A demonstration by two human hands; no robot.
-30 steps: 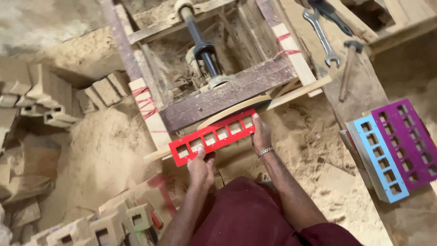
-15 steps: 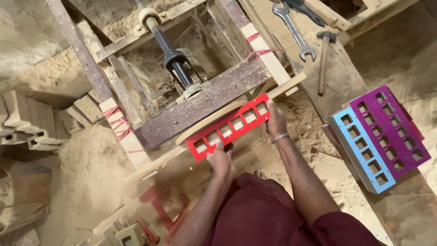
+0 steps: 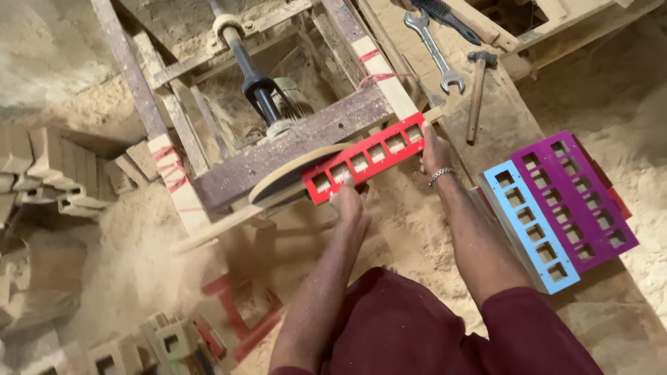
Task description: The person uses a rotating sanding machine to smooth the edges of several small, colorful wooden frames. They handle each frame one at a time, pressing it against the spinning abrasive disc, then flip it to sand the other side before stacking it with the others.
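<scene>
Basically my left hand (image 3: 349, 203) and right hand (image 3: 432, 149) each pinch an end of the red slotted panel (image 3: 366, 158), keeping its long edge steady against the sanding disc (image 3: 295, 171) beside the wooden frame (image 3: 292, 139).

Sawdust floor (image 3: 410, 236) between the arms lies open; wooden frame (image 3: 292, 142), spinning disc (image 3: 292, 177) and, seemingly, motor shaft (image 3: 253, 76) block beyond.

single head view, steep downward, close above sawdust-covered workbench (image 3: 500, 118).
</scene>
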